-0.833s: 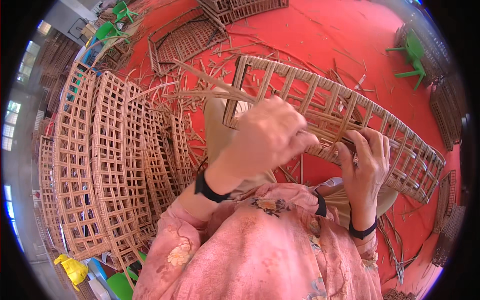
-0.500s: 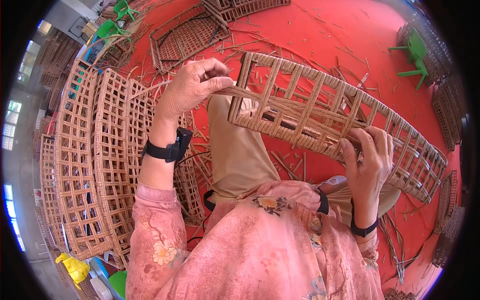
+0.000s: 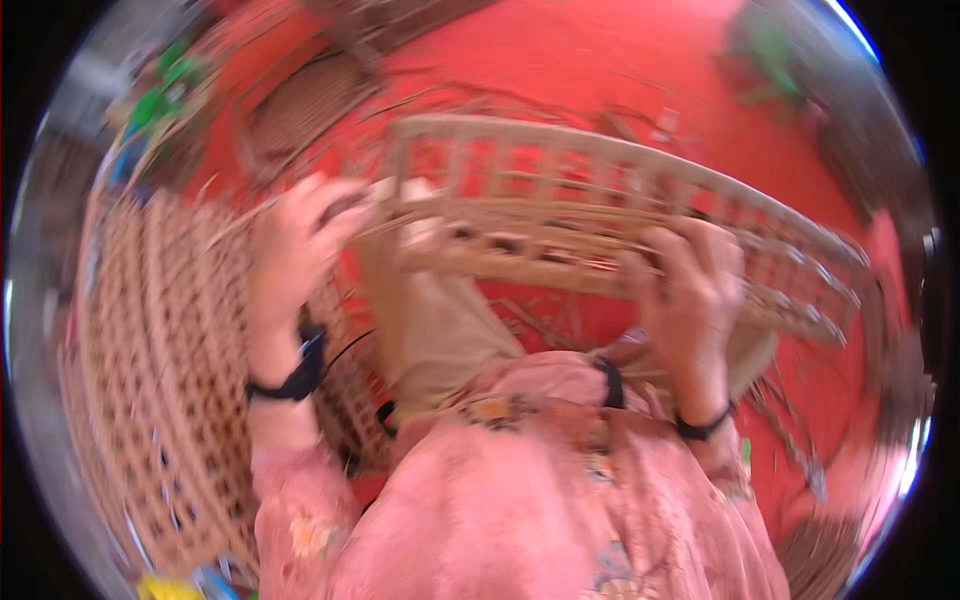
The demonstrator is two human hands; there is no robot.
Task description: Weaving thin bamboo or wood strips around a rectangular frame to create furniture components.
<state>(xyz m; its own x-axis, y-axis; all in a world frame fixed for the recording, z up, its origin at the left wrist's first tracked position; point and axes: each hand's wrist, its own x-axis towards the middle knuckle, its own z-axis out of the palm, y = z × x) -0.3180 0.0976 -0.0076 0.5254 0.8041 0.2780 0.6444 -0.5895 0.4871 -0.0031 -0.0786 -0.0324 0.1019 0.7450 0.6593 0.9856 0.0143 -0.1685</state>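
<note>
A long brown woven wicker frame with an open lattice side lies across in front of me, above my knees. My right hand is closed around its lower bars, right of the middle. Off the frame's left end, my left hand is closed with thumb and fingers together at the end of a wicker strand. That strand runs from it through the lattice toward my right hand. Motion blurs both hands, and the right fingertips are partly hidden behind the bars.
Woven lattice panels stand stacked on my left. Another wicker piece lies far left on the red floor, amid scattered strips. A green chair is far right; something yellow sits at the lower left.
In the picture, the frame and both hands have shifted left, and the frame lies more level. My left hand has moved down as well. The view is now blurred.
</note>
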